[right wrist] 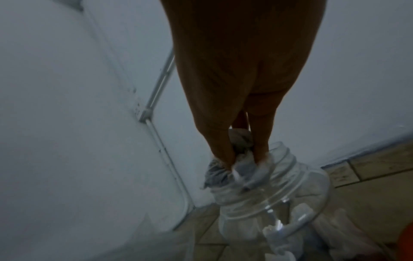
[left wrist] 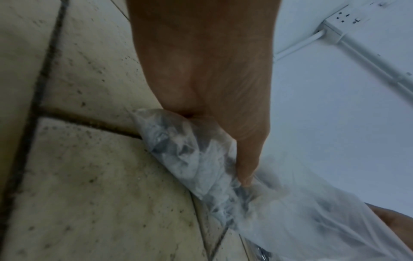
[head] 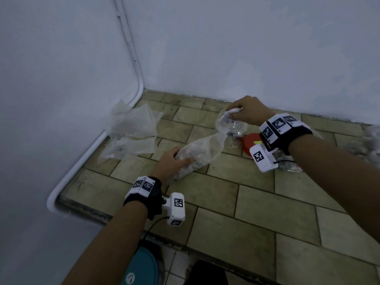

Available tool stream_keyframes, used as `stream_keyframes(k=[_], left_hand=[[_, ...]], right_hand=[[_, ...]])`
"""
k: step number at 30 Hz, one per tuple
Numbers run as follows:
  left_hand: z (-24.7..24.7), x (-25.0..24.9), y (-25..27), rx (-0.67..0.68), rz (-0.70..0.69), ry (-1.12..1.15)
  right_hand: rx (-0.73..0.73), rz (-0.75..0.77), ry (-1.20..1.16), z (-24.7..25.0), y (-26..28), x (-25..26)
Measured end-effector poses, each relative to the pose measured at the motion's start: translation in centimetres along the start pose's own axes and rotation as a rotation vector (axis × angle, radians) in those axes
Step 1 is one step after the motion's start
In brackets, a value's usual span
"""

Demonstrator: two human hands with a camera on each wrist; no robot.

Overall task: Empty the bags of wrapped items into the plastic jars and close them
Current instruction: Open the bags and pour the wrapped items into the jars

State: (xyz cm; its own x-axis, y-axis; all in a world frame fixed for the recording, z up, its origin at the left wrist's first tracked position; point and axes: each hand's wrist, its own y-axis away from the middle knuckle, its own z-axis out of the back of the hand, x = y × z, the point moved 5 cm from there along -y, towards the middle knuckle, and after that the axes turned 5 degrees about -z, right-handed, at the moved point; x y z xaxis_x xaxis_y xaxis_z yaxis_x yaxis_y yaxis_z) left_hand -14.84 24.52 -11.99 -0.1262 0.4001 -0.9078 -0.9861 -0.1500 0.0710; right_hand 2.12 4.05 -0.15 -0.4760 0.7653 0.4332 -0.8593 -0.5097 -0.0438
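A clear plastic jar (head: 231, 127) stands open on the tiled counter near the back wall. My right hand (head: 243, 112) hovers over its mouth and pinches several wrapped items (right wrist: 225, 169) at the rim of the jar (right wrist: 290, 185). My left hand (head: 174, 161) grips a clear plastic bag (head: 197, 153) of wrapped items lying on the tiles, its open end toward the jar. In the left wrist view the fingers (left wrist: 245, 159) curl round the bag (left wrist: 194, 155). The orange lid (head: 249, 141) lies flat just right of the jar.
Two flat empty bags (head: 133, 128) lie in the left corner by the white conduit (head: 86, 157). Another jar with wrapped items (head: 292, 167) sits under my right wrist. More wrapped items (head: 368, 140) show at the right edge. The counter edge runs along the front.
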Motion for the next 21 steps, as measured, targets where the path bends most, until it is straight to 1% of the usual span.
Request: stream_keyframes(k=[3,4,6,9,10,11,12,14,16,18,21], left_hand=[[0.0,0.1,0.0,0.001,0.001,-0.002],[0.0,0.0,0.0,0.003,0.001,-0.004],[0.0,0.1,-0.1,0.002,0.002,-0.012],[0.1,0.1,-0.1,-0.007,0.006,-0.027],[0.1,0.2,-0.1,-0.010,0.012,-0.023],[0.1,0.1,-0.1,-0.010,0.015,-0.019],[0.2,0.0,-0.1,-0.011,0.012,-0.017],[0.1,-0.2,0.0,0.000,-0.002,-0.012],[0.2,-0.1,0.1,0.024,-0.013,0.002],[0.1,-0.1,0.3,0.057,-0.028,0.007],[0.2,-0.3,0.8,0.086,-0.094,-0.056]], right_hand=[[0.149,0.014,0.162,-1.3,-0.6,0.6],[0.164,0.020,0.178,-1.5,-0.7,0.7],[0.112,0.025,0.155,-1.2,-0.6,1.0],[-0.056,0.017,0.070,-0.2,0.7,1.6],[-0.089,0.032,0.039,0.0,1.6,2.1],[-0.090,0.058,0.006,-0.1,2.6,2.7],[-0.059,0.090,-0.031,-0.5,3.6,3.4],[0.083,0.148,-0.050,-2.5,5.6,4.6],[0.224,0.218,-0.018,-5.4,7.0,5.3],[0.290,0.248,-0.013,-7.7,7.5,5.5],[0.323,0.241,-0.022,-9.4,7.6,5.2]])
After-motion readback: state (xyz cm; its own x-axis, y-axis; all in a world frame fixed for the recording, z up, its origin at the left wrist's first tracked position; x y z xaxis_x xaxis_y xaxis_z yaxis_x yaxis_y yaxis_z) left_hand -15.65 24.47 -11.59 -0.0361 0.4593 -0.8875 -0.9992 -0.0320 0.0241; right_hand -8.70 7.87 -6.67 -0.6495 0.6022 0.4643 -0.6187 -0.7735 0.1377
